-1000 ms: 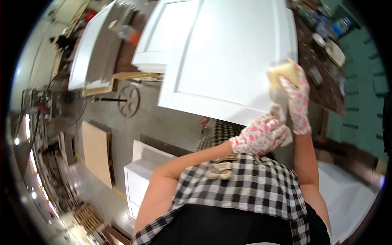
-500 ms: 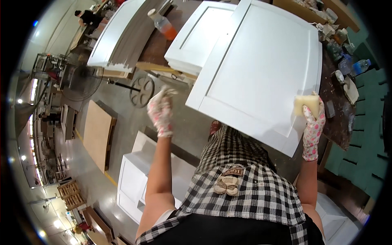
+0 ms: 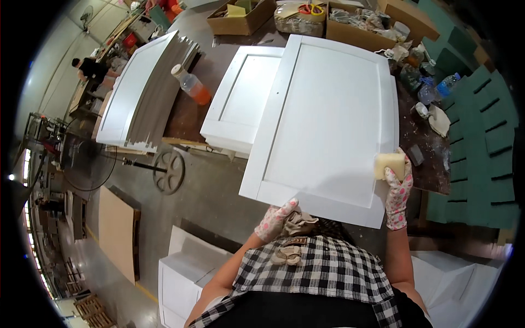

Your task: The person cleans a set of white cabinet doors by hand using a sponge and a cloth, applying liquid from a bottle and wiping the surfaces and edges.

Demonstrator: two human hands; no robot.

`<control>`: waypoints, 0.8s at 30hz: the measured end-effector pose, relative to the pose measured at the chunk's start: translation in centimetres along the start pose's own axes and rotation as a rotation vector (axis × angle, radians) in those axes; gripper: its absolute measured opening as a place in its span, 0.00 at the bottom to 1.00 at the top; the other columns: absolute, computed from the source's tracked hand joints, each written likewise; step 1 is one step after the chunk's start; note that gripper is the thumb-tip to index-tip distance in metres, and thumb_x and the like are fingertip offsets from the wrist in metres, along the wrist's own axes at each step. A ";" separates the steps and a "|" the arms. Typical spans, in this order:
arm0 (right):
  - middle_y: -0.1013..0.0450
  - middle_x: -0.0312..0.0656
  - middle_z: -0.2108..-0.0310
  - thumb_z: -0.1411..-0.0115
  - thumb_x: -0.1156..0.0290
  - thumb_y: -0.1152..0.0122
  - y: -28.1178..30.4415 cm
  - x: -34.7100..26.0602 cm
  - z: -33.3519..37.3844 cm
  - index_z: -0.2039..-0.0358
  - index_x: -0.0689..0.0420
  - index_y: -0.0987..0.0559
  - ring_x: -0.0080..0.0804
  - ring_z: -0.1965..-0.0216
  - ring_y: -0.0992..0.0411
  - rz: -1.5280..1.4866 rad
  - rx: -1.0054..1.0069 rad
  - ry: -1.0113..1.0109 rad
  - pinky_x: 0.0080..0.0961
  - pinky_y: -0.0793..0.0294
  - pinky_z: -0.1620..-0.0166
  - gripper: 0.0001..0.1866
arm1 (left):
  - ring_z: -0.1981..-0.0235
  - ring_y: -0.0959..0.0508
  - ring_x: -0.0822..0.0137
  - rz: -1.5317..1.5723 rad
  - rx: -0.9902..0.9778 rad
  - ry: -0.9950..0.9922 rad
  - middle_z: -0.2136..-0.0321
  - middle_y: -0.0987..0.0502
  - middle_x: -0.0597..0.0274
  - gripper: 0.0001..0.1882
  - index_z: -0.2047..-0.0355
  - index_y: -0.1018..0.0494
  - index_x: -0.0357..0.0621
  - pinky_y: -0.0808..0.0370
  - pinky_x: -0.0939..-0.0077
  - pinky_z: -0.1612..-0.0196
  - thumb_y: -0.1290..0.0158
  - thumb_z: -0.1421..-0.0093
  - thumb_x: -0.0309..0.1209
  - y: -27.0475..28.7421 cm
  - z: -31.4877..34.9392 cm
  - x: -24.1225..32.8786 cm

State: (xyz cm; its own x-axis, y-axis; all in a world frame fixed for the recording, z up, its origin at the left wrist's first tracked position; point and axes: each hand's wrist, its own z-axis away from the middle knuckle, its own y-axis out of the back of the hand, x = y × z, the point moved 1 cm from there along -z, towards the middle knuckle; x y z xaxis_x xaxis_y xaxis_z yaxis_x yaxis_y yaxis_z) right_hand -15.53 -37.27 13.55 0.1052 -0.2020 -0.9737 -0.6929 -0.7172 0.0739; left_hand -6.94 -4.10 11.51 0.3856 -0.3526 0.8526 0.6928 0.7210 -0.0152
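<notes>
A large white cabinet door panel (image 3: 333, 115) with a raised frame lies across a smaller white panel (image 3: 240, 104). My right hand (image 3: 399, 183), in a white glove with pink spots, is closed around a pale yellow sponge block (image 3: 387, 165) at the panel's right edge near me. In a matching glove, my left hand (image 3: 273, 221) is at the panel's front edge. It appears closed on a crumpled beige cloth (image 3: 301, 223), held low in front of my checked apron (image 3: 311, 268); its lower fingers are hidden.
A bottle of orange liquid (image 3: 194, 87) stands beside a stack of white panels (image 3: 136, 93) at left. Cardboard boxes (image 3: 240, 22) line the table's far side. Plastic bottles (image 3: 437, 87) sit at right. A fan (image 3: 87, 150) and handwheel (image 3: 168, 172) stand left.
My left hand has come from the open space at left to the panel's front edge. My right hand keeps the sponge at the right edge. The view has shifted, showing more of the table's far side.
</notes>
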 end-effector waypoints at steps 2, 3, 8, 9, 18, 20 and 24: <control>0.33 0.40 0.45 0.42 0.73 0.41 -0.6 0.2 0.1 0.41 0.60 0.34 0.27 0.52 0.30 -0.085 0.023 -0.051 0.24 0.27 0.49 0.27 | 0.66 0.23 0.62 -0.273 0.071 -0.452 0.66 0.23 0.58 0.21 0.52 0.29 0.36 0.26 0.69 0.58 0.55 0.33 0.42 0.3 -0.4 -0.8; 0.33 0.40 0.45 0.42 0.73 0.41 -1.0 -0.2 0.3 0.41 0.60 0.34 0.27 0.52 0.30 -0.085 0.033 -0.050 0.24 0.27 0.49 0.27 | 0.68 0.22 0.65 -0.491 0.196 -0.811 0.68 0.23 0.60 0.18 0.54 0.28 0.36 0.24 0.70 0.62 0.54 0.33 0.39 0.5 -0.1 -0.1; 0.35 0.43 0.41 0.42 0.72 0.39 -4.2 -2.4 0.9 0.40 0.61 0.37 0.29 0.49 0.30 -0.162 -0.057 -0.008 0.27 0.26 0.47 0.31 | 0.74 0.19 0.69 0.792 0.086 0.009 0.72 0.21 0.61 0.13 0.58 0.26 0.38 0.20 0.77 0.72 0.48 0.37 0.35 4.8 -0.8 0.7; 0.35 0.44 0.41 0.43 0.73 0.38 -5.1 -2.8 1.0 0.39 0.61 0.37 0.30 0.48 0.30 -0.200 -0.122 -0.065 0.27 0.27 0.46 0.31 | 0.74 0.19 0.68 0.857 0.065 -0.002 0.72 0.21 0.61 0.13 0.59 0.26 0.37 0.19 0.76 0.72 0.47 0.38 0.35 6.1 -0.8 1.2; 0.31 0.42 0.50 0.43 0.76 0.38 -10.0 -3.0 -2.8 0.40 0.60 0.36 0.27 0.52 0.29 -0.131 -0.139 -0.101 0.24 0.27 0.49 0.30 | 0.74 0.24 0.74 0.196 0.564 -0.252 0.76 0.23 0.64 0.09 0.68 0.26 0.39 0.26 0.80 0.68 0.47 0.39 0.33 16.7 3.4 9.2; 0.30 0.42 0.52 0.43 0.77 0.38 -11.5 -2.3 -5.4 0.40 0.59 0.35 0.28 0.53 0.29 -0.057 -0.021 -0.101 0.23 0.27 0.50 0.30 | 0.68 0.24 0.73 0.276 0.531 -0.554 0.76 0.25 0.63 0.09 0.60 0.30 0.38 0.26 0.82 0.67 0.50 0.37 0.30 15.4 1.5 13.6; 0.31 0.43 0.51 0.43 0.77 0.38 -13.2 -0.6 -8.8 0.40 0.57 0.35 0.30 0.52 0.29 0.083 0.178 -0.136 0.25 0.27 0.50 0.30 | 0.67 0.25 0.70 -0.144 0.531 -0.709 0.68 0.23 0.62 0.09 0.60 0.25 0.40 0.27 0.77 0.63 0.47 0.42 0.25 14.7 -5.9 16.5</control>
State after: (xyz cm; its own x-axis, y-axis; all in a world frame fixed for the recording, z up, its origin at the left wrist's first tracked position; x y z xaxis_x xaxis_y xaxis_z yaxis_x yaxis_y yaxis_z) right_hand -0.22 -33.54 15.02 -0.0456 -0.1549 -0.9869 -0.8111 -0.5710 0.1271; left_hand 13.22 -2.83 22.25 -0.2723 -0.1370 0.9524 0.2641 0.9412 0.2109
